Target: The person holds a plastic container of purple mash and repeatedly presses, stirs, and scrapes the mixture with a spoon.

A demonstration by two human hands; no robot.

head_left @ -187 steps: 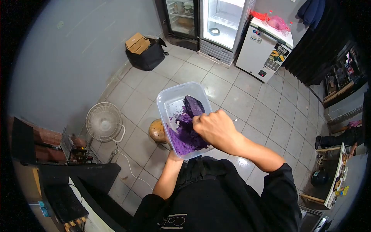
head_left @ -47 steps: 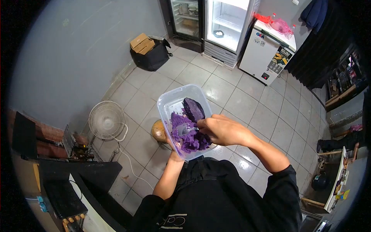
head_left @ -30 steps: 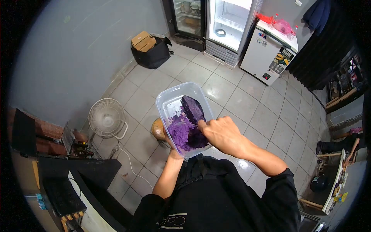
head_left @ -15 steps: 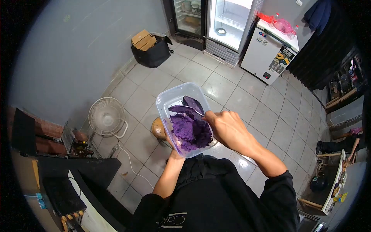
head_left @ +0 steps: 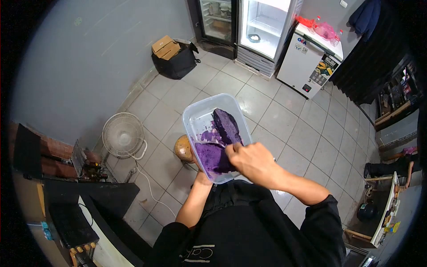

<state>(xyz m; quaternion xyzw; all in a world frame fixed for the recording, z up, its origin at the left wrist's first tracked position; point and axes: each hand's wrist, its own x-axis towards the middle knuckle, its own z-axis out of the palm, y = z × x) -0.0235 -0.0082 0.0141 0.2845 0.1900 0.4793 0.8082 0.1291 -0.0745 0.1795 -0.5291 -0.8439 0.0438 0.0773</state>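
One clear, rectangular plastic container [head_left: 195, 116] rests in the grasp of the left hand [head_left: 201, 174], holding crumbly purple mash [head_left: 209, 158] and a long dark-purple chunk [head_left: 228, 127]. The right hand [head_left: 251, 163] clenches a thin silvery utensil [head_left: 215, 143], mostly hidden; short, flat presses should suit, kept below the rim [head_left: 203, 101], with open room at the far-left corner [head_left: 191, 113].

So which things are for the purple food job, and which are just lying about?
For the job:
clear plastic rectangular tub, in the left hand
crumbly purple mash
long dark purple chunk
shiny utensil in the right hand, mostly hidden

Just lying about:
round off-white fan
black fabric bag
pink plastic bag
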